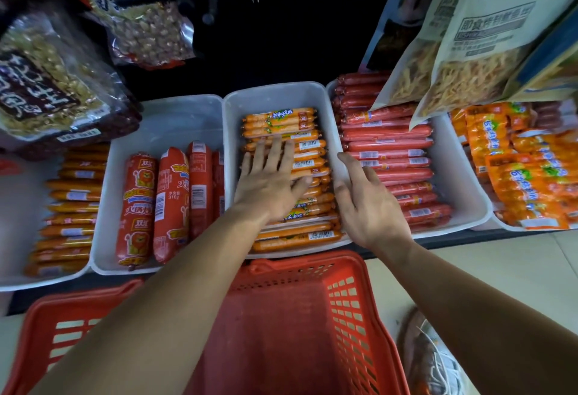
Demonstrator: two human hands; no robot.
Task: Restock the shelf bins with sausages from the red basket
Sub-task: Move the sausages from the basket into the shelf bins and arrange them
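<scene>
Nearest me, both forearms reach over the red basket (344,307), which sits just below the shelf edge. The left forearm covers much of its inside. A shoe (431,363) shows beside it on the right.

White bins stand side by side on the shelf. Beige bags (488,38) hang over the back of the right bin (456,182) and hide the far end of its red sausages (387,147). Nut bags (147,31) hang over the bins further left. Orange packs (525,175) lie at the far right.

I read "双汇" and "310g" on the fat sausages (137,207) in the left bin (162,119). The beige bags begin "即食"; their finer print is too small for me. The thin sausages carry barcodes.

Orange sausages (281,127) lie stacked crosswise in the middle bin (281,91). My left grip (269,185) rests flat on top of them, fingers straight and spread, clasping nothing. My right grip (369,207) is apart too, fingers loose, over the rim between the middle bin and the right bin. I cannot tell whether it touches that rim.
</scene>
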